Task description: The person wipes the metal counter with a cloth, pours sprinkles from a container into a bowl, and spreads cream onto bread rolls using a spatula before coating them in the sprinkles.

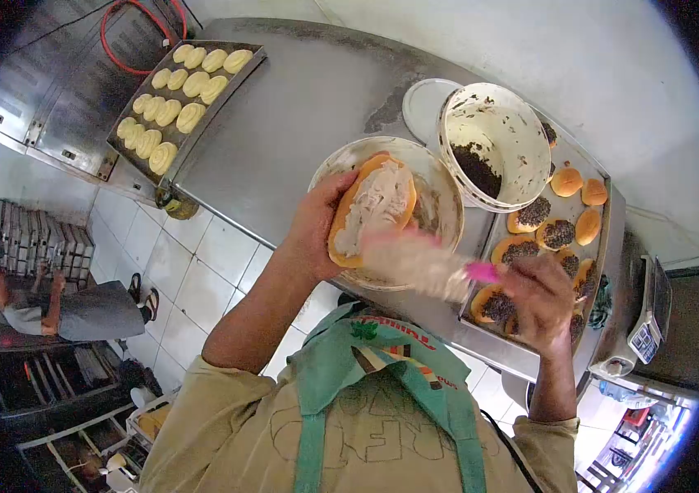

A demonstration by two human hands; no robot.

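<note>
My left hand holds a bread bun over a wide bowl. Pale cream covers the bun's upward face. In my right hand is the pink handle of a spatula, whose cream-coated blade is blurred by motion at the bun's lower right edge. Behind the bowl to the right stands a white bucket with dark sprinkles at its bottom.
On the right, a tray carries buns, several topped with dark sprinkles. Another tray of pale swirled pieces lies at the back left. A round lid sits beside the bucket. A scale is far right. Another person sits at left.
</note>
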